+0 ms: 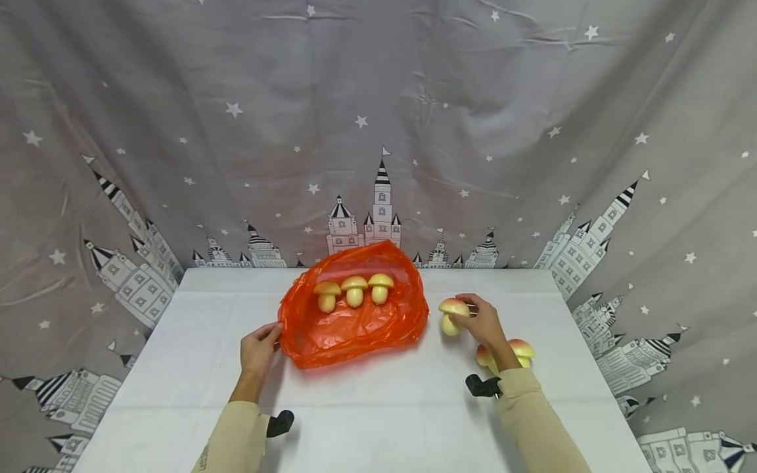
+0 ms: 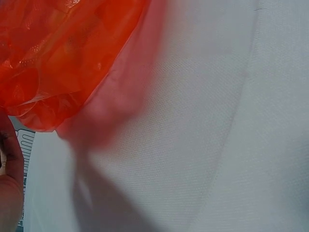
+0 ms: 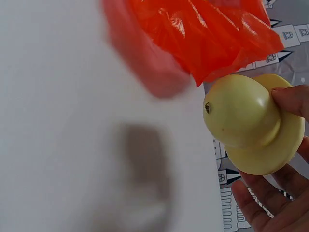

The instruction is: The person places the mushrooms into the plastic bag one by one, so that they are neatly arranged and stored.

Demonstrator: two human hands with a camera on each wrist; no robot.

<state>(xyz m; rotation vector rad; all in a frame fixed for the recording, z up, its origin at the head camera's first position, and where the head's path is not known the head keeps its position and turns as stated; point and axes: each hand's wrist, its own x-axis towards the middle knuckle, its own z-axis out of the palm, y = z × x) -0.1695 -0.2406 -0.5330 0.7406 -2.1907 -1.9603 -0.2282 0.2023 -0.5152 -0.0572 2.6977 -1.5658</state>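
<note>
A red plastic bag lies with its mouth spread wide. Three yellow toy mushrooms sit in a row inside it. At the bag's left rim my left hand pinches the plastic; in the left wrist view only part of that hand shows beside the bag. My right hand holds a toy mushroom with a reddish-yellow cap, just right of the bag. The right wrist view shows its pale round stem pointing towards the bag, with the thumb on the cap.
More toy mushrooms with red-tinged caps lie behind my right forearm, partly hidden by it. The white table ends at a grey curtain printed with castles and stars. Both wrists carry a black camera mount.
</note>
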